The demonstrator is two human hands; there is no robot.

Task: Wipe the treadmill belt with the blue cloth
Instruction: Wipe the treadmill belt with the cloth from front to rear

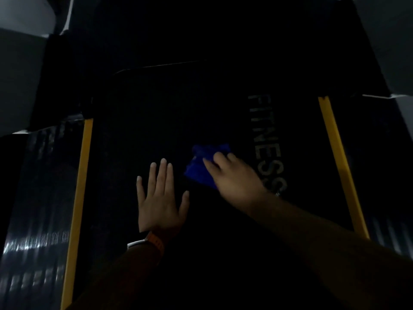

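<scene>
The room is very dim. A black rubber treadmill belt (156,119) carries grey "FITNESS" lettering (266,139). Just left of that lettering lies the crumpled blue cloth (201,168), held against the belt by the right hand (232,175), whose fingers bend over it. Further left of the lettering, the left hand (159,198) lies flat on the belt with its fingers spread. Yellow edge strips (82,175) flank the lettering on both sides, with ribbed dark side rails (38,198) beyond them.

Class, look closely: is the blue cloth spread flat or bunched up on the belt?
Bunched: the cloth shows crumpled folds, lying partly under the right hand.
</scene>
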